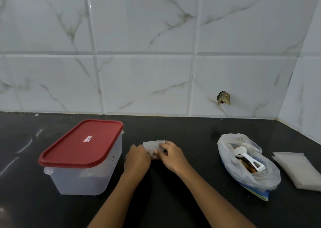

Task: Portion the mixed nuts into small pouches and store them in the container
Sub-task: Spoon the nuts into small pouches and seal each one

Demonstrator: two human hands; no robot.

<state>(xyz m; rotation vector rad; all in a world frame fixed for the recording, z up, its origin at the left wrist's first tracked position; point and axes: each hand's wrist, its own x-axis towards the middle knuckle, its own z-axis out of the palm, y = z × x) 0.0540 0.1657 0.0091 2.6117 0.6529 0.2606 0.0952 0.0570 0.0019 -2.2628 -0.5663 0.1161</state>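
Container (81, 160) sitting left, red lid (81, 143) on. Left hand (138, 159) and right hand (171, 155) both pinching small pouch (153, 145) mid-counter. Right: nut bag (246, 163) holding white scoop (248, 157), empty pouches (297, 169) stacked far right.

We see a dark countertop (173, 128) w/ pale streaky glare (26, 146) on its left part. Behind it is a white marble-look tiled wall (144, 81) w/ grey veins, meeting a 2nd tiled wall (305, 88) at the right corner. Low on the back wall, right of centre, we spot a chipped hole (223, 97). A tiny white speck (36, 115) lies on the counter by the wall, far left.
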